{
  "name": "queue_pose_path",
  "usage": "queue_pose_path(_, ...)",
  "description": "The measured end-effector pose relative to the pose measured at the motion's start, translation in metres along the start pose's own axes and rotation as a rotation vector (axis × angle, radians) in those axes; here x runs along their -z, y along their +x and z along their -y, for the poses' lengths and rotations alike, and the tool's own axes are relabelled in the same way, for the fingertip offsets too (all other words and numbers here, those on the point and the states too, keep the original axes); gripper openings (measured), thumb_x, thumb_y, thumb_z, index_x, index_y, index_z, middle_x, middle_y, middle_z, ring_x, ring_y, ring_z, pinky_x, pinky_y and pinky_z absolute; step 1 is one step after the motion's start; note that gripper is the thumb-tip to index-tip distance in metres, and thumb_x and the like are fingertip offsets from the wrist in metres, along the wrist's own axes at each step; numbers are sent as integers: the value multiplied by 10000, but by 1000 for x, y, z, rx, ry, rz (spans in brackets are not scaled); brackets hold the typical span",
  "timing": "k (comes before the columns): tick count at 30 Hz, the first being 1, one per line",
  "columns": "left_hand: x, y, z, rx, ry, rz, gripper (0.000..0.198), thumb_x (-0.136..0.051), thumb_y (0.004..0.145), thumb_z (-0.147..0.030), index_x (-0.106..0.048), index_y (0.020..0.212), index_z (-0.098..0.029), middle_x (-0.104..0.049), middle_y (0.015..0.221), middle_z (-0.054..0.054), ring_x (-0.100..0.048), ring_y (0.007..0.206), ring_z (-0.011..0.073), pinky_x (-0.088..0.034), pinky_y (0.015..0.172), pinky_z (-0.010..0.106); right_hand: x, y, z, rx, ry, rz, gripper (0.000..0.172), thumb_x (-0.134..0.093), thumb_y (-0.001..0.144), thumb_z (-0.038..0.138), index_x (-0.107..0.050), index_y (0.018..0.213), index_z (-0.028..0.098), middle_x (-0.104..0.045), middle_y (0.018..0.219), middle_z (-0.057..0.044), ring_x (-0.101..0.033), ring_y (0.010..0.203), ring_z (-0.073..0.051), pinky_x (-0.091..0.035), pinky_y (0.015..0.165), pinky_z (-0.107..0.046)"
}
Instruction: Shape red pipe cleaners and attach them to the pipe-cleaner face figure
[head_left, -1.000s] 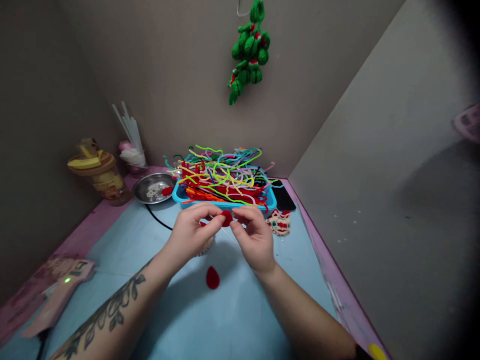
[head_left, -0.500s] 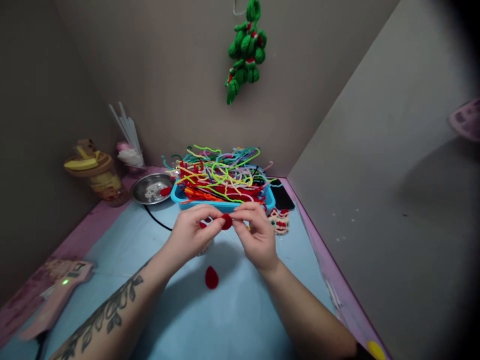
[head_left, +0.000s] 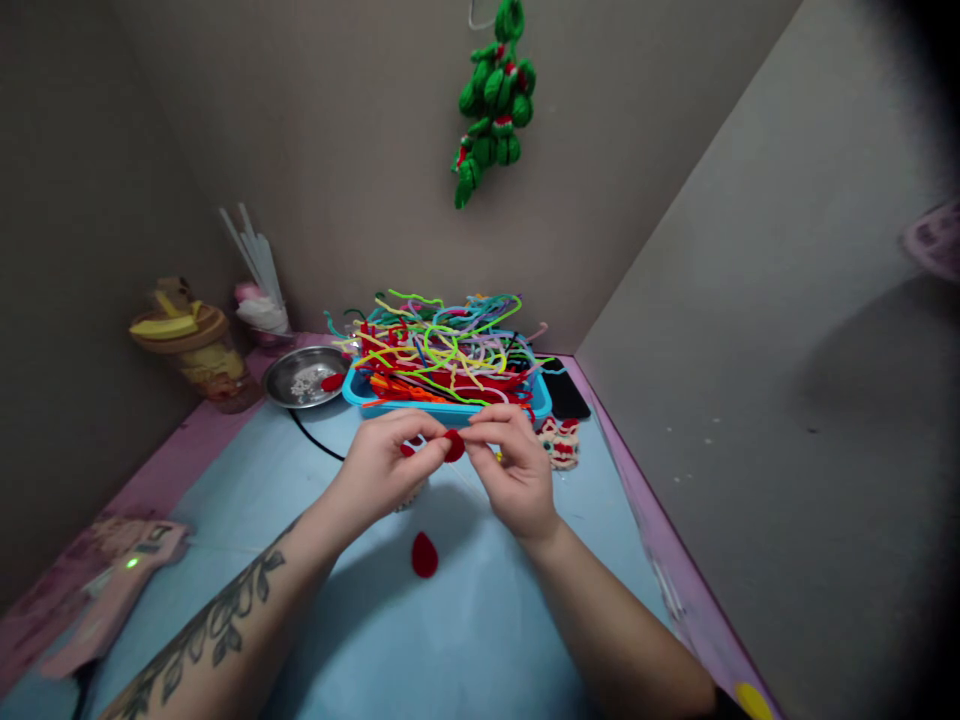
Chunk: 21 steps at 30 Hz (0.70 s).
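Both my hands meet over the middle of the table. A small red felt piece (head_left: 454, 446) is pinched between the thumb and forefinger of my left hand (head_left: 386, 455). My right hand (head_left: 514, 470) has its fingertips closed at the right edge of that piece, partly hiding it. Flat below them lies a red teardrop-shaped felt piece (head_left: 424, 555). Behind my left hand, a beaded-looking pale item (head_left: 409, 498) and another bit of red show only in part. A cream, red and green decorated piece (head_left: 561, 444) rests right of my right hand.
A blue basket (head_left: 442, 411) heaped with colourful pipe cleaners stands behind my hands. To its left is a metal bowl (head_left: 289, 380); to its right, a black phone (head_left: 566, 390). A pink glue gun (head_left: 112, 600) lies front left, near a lidded cup (head_left: 214, 365).
My right fingertips have shifted slightly left, closer against the red felt piece. My left hand keeps its pinch, and the things on the table stay where they were.
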<state>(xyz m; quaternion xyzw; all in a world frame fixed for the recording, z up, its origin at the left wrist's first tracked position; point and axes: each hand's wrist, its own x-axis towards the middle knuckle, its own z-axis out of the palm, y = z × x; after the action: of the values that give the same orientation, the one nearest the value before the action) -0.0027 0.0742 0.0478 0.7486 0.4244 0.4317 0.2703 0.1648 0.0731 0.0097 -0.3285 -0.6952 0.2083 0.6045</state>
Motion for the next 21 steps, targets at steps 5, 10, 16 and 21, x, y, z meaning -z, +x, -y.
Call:
queue_pose_path(5,0,-1,1,-23,17,15,132,-589,814,-188,-673,716,-158,-692,711,16,-624,659,121,-468,634,211,0,1,1,17,2,4,205,-601,839,101,-704,917,260,-598,939,-33,-593,909,-163,-477,811,-321)
queue_pose_path(10,0,-1,3,-32,29,17,129,-594,815,-181,-674,719,-151,-691,715,15,-624,660,115,-467,635,205,0,1,1,16,-12,7,190,-598,842,112,-703,904,258,-603,932,-35,-598,899,-167,-485,804,-326)
queue_pose_path(16,1,-1,2,-43,36,7,123,-601,812,-175,-671,713,-155,-694,707,11,-625,652,114,-474,627,204,0,2,2,7,-26,11,174,-591,847,129,-701,900,254,-605,935,-42,-601,905,-176,-488,811,-342)
queue_pose_path(21,4,0,-2,-97,38,-38,121,-611,826,-183,-684,732,-162,-709,717,21,-643,665,125,-502,625,217,1,0,-1,-4,34,-28,238,-584,844,144,-669,1031,265,-601,983,-52,-583,932,-189,-484,811,-351)
